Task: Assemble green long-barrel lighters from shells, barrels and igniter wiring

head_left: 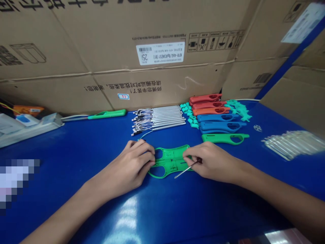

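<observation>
Two green lighter casing halves [174, 154] lie side by side on the blue table, their hollow insides facing up. My left hand [138, 159] has its fingers closed around the left end of these halves, by the finger loops. My right hand [212, 159] holds a small screwdriver [183, 172] with a dark handle, its thin metal shaft pointing left and down over the table. The thumb and index finger of that hand also touch the casing's right end. Part of the casing is hidden by my fingers.
Behind the casing lie metal rods with wires [169, 117], teal pieces [194, 121], and red [205, 98], blue [223, 127] and green casings [219, 138]. Bagged slim parts [296, 144] lie right. A green lighter [108, 114] and power strip [50, 122] sit left. Cardboard [114, 81] stands behind.
</observation>
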The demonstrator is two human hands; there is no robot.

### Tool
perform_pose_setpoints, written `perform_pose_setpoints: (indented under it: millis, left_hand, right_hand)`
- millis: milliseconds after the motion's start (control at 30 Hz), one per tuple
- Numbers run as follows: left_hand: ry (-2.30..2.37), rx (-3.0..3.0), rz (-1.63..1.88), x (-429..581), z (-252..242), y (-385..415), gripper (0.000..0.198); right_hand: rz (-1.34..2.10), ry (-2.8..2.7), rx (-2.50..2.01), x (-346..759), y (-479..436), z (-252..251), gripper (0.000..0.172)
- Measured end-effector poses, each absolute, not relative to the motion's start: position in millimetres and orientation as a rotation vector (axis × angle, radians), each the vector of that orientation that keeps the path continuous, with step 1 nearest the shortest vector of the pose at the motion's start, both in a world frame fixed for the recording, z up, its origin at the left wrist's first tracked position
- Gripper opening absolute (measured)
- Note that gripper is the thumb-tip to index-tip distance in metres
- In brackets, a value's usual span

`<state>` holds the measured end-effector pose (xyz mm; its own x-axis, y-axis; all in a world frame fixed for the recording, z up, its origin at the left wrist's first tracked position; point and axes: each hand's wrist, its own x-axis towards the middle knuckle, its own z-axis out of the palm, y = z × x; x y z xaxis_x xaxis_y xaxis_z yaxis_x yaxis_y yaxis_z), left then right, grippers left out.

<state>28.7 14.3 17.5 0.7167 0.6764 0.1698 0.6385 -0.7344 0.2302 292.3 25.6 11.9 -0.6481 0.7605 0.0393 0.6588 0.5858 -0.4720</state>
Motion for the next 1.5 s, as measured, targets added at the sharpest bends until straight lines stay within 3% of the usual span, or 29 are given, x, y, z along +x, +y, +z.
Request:
perform_pose_setpoints:
  millis: [1500]
  left_hand:
    - [1.064, 2.781, 0.379, 26.8, 16.4, 14.5, 0.022]
  right_hand:
    - [0.673, -2.56, -1.186, 291.9, 26.5, 11.8, 0.023]
